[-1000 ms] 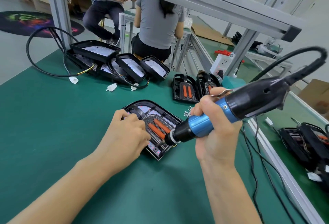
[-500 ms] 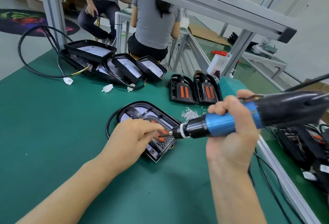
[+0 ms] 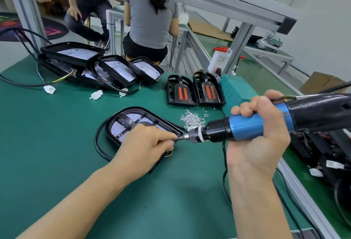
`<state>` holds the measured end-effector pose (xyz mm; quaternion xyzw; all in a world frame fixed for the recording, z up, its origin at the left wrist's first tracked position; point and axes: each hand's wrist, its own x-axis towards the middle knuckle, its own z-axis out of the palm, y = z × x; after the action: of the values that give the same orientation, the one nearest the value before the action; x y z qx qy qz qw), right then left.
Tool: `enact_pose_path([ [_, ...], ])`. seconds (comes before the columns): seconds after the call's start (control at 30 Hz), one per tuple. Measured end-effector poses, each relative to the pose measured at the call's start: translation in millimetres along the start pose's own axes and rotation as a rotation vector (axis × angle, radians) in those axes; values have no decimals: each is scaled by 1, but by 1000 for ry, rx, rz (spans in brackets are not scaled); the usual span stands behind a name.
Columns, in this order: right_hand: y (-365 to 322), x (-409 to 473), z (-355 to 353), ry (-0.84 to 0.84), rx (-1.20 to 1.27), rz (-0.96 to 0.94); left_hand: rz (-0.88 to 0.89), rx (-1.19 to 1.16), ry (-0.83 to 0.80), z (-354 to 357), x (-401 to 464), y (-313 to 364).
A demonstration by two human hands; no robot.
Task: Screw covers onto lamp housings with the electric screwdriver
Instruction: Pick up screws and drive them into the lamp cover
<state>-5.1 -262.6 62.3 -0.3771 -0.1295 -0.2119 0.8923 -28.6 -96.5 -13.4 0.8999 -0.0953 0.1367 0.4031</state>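
— Where's the housing (image 3: 131,124)?
— On the counter (image 3: 57,143), under the left hand (image 3: 144,147), which pinches something at the bit, maybe a screw.
— The right hand (image 3: 260,136)?
— Gripping the screwdriver (image 3: 247,126), level.

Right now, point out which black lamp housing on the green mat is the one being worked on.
The black lamp housing lying alone at mid-mat, under the left hand, which meets the blue electric screwdriver's bit. The other housings sit untouched further back.

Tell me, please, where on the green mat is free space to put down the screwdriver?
The mat is bare left of the lamp housing and its cable, and near the front edge. It is crowded by the screws and the housings behind.
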Motion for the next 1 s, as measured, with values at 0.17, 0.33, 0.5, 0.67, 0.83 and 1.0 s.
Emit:
enact_pose_path([
  [0.17, 0, 1, -6, -3, 9, 13, 33, -13, -77, -3, 0, -1],
  [0.33, 7, -7, -7, -51, -26, 44, 135, 271, -26, -14, -8, -12],
  [0.5, 23, -20, 0, -156, -129, 73, 155, 521, 12, -25, -22, -31],
  [0.67, 38, -30, 9, -242, -189, 119, 217, 592, -47, -26, -26, -32],
  [0.83, 43, -35, 14, -291, -223, 145, 303, 721, -79, -25, -24, -32],
  [1.0, 45, -38, 19, -329, -240, 161, 326, 756, -111, -29, -24, -37],
])
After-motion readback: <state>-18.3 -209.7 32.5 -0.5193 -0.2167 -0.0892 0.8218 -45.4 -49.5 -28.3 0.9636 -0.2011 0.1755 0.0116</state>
